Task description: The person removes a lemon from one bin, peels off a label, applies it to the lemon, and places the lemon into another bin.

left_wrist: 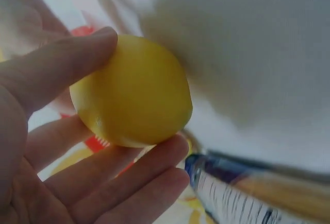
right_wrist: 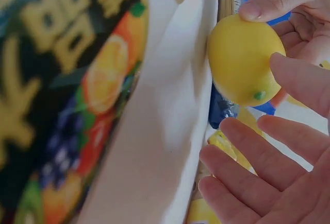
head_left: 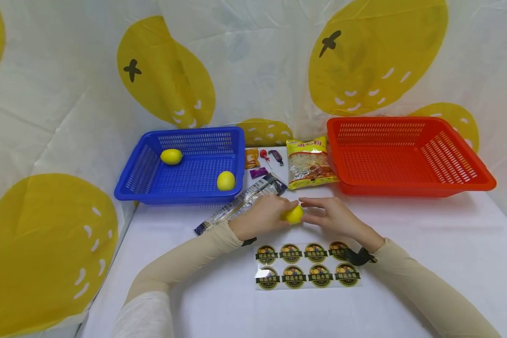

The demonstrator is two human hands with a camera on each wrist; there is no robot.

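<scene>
My left hand [head_left: 265, 216] holds a yellow lemon [left_wrist: 134, 92] between its thumb and fingers, above the white table. In the right wrist view the lemon's green-tipped end faces my right hand [right_wrist: 263, 177]. That hand's fingers are spread and fairly straight. Its thumb overlaps the lemon's edge in that view; whether it touches, I cannot tell. Below both hands lies a clear sheet of round fruit stickers [head_left: 307, 265], its upper right corner partly behind the right wrist's black strap [head_left: 359, 256]. Two more lemons sit in the blue basket [head_left: 179, 199], one at back left, one at front right.
Behind the left hand lies a long silver-and-blue packet [head_left: 219, 219]. A yellow pasta bag [head_left: 308, 164] stands between the blue basket and a red basket [head_left: 405, 188]. Small sweets lie beside the bag: an orange packet [head_left: 251, 158], a red lollipop [head_left: 264, 154] and purple wrappers [head_left: 258, 172].
</scene>
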